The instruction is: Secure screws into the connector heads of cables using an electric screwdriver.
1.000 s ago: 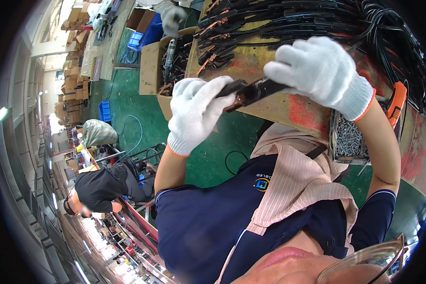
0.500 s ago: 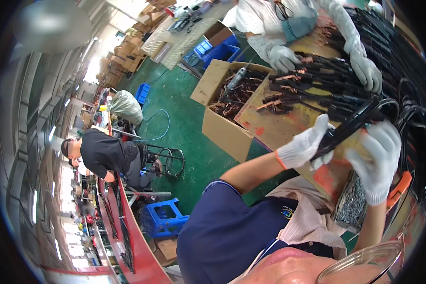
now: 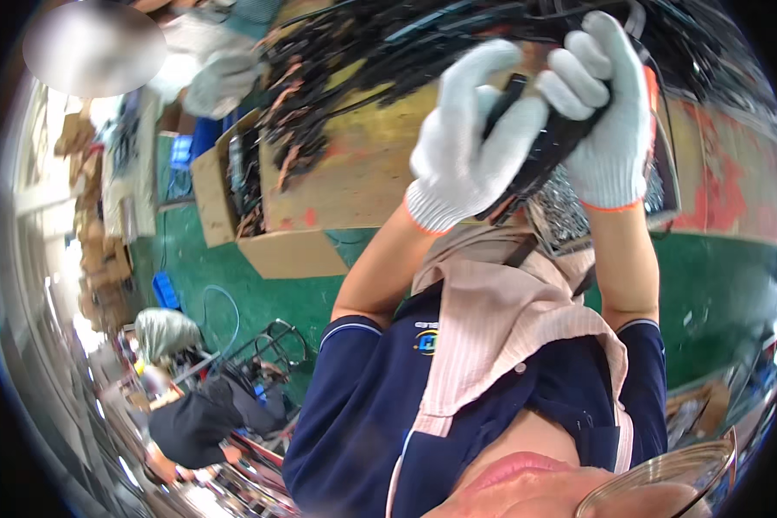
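Observation:
Both of my hands wear white knit gloves with orange-edged cuffs. A bundle of black cables (image 3: 546, 148) slants between them, its lower end toward my body. Wrapped around its left side is my left hand (image 3: 475, 129), thumb and fingers closed on it. My right hand (image 3: 609, 112) curls its fingers around the upper right part of the bundle. The gloves hide much of the bundle, so I cannot tell how many cables it holds. Just below my hands stands a tray of small metal pieces (image 3: 561, 211).
Black cables with bare copper ends (image 3: 292, 160) lie along the far side of the worktable (image 3: 363, 164). An open cardboard box (image 3: 285, 253) stands at its left edge. A co-worker's gloved hand (image 3: 220, 82) is at the far left. Another person (image 3: 194, 427) is at lower left.
My view has turned, so the table now spans the top. My right hand, spread beside the bundle before, has closed around it. My left hand still holds it.

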### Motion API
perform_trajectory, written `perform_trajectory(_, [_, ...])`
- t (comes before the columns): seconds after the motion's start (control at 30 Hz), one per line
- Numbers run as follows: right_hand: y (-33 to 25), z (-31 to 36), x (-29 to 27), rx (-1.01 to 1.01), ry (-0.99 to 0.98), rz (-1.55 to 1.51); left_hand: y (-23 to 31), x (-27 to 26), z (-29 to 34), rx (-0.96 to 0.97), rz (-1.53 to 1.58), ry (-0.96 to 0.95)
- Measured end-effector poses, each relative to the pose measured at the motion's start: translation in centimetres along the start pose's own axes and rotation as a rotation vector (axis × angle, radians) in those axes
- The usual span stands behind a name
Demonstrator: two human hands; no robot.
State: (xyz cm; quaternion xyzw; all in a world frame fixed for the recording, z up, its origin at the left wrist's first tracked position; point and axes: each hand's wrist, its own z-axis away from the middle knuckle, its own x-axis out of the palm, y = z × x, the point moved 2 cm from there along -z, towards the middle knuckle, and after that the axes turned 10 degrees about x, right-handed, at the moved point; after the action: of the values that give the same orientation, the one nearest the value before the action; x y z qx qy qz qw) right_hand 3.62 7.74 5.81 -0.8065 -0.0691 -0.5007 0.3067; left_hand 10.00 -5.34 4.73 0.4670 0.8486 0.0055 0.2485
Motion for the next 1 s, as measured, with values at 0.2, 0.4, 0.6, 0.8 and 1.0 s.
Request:
perform_trajectory(0.2, [-0.3, 0.2, 1.8, 0.05, 0.526, 0.058, 1.4, 0.8, 0.8, -0.321, 0.354, 0.197])
perform_trajectory(0.4, [-0.3, 0.9, 2.8, 0.05, 0.553, 0.053, 1.5, 0.9, 0.3, -0.198, 0.144, 0.143])
perform_trajectory(0.6, [-0.6, 1.3, 1.3, 0.052, 0.467, 0.001, 1.9, 1.3, 0.6, -0.193, 0.387, 0.116])
perform_trajectory(0.8, [-1.8, -0.1, 2.9, -0.047, 0.613, 0.238, 0.2, 3.8, 3.3, -0.037, 0.184, -0.007])
perform_trajectory(1.0, [-2.1, 0.3, 2.3, -0.082, 0.538, 1.522, 1.6, 6.5, 4.9, -0.968, 0.84, 0.016])
